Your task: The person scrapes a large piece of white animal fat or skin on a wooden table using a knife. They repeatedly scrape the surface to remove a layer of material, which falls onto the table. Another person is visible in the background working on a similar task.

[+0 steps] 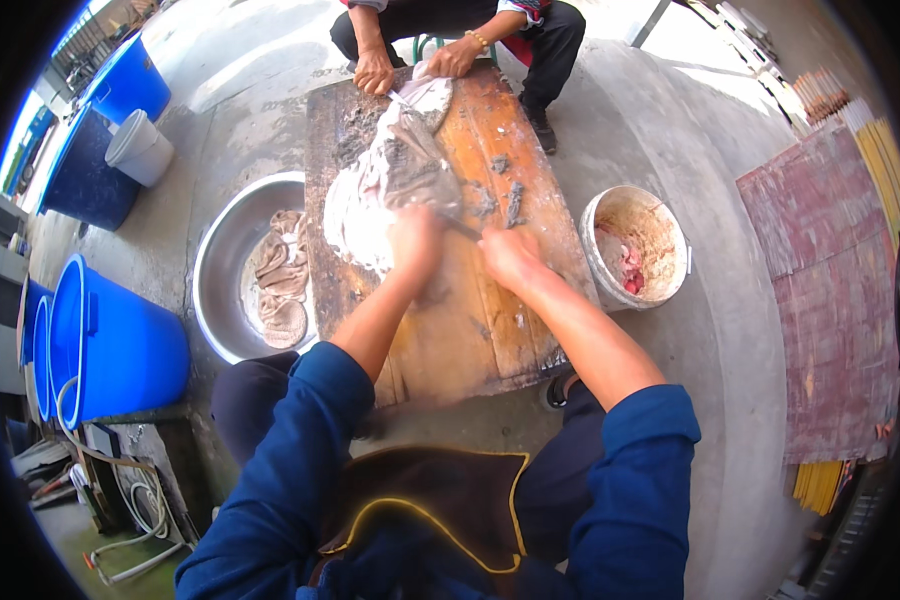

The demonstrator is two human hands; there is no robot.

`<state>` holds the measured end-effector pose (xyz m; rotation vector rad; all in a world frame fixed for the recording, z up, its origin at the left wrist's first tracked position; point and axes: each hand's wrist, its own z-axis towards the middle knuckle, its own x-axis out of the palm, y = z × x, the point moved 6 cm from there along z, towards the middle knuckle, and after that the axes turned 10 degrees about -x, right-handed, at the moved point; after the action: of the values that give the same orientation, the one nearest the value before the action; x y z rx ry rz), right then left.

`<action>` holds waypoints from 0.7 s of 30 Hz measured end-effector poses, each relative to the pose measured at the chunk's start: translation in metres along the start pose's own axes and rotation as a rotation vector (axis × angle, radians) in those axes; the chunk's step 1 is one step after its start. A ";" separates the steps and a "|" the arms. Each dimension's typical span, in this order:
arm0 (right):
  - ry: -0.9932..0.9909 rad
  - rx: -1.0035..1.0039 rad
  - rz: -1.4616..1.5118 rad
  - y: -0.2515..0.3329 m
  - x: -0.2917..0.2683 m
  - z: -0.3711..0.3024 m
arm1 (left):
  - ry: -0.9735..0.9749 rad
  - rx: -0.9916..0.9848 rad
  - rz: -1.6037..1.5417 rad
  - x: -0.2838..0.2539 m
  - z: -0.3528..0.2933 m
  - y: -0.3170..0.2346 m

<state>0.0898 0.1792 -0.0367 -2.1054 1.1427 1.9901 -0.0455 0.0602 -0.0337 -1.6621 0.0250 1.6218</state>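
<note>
- Scraping step, as I judge it: left hand (415,240) presses the pale tripe sheet (390,185) flat on the wooden bench (470,320).
- Right hand (510,258), fingers closed on a knife (460,228).
- Next calls for steady strokes away from the pinning hand.

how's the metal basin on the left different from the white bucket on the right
The metal basin is wide, shallow and shiny grey; the white bucket is narrower, deeper and stained brownish inside. The metal basin holds pale, folded pieces in a heap; the white bucket holds a few pinkish-red scraps at the bottom. The metal basin sits partly under the edge of the wooden board; the white bucket stands just clear of it. Both are round, open-topped and rest on the concrete floor.
</note>
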 end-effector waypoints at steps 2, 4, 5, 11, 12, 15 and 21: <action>-0.034 0.000 -0.009 -0.023 -0.002 0.006 | 0.068 -0.001 0.007 -0.002 0.002 -0.007; -0.018 -0.152 -0.045 -0.006 -0.023 0.000 | 0.037 -0.026 0.074 0.002 0.001 0.013; -0.020 -0.162 -0.097 -0.005 -0.029 -0.002 | 0.025 -0.021 0.084 0.001 0.002 0.007; -0.080 0.043 -0.018 -0.034 -0.038 -0.008 | 0.198 -0.040 0.098 -0.002 -0.002 0.000; -0.037 -0.005 -0.092 -0.021 -0.042 -0.014 | 0.138 -0.022 0.089 -0.003 -0.008 0.005; 0.045 -0.099 -0.166 0.012 -0.047 -0.031 | 0.056 -0.029 0.030 -0.007 -0.021 0.013; -0.013 -0.001 0.041 -0.007 0.001 -0.003 | 0.022 0.167 0.006 -0.008 -0.023 0.005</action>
<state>0.0963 0.1823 -0.0398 -2.0823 1.1924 2.0187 -0.0302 0.0409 -0.0327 -1.5531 0.1714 1.5618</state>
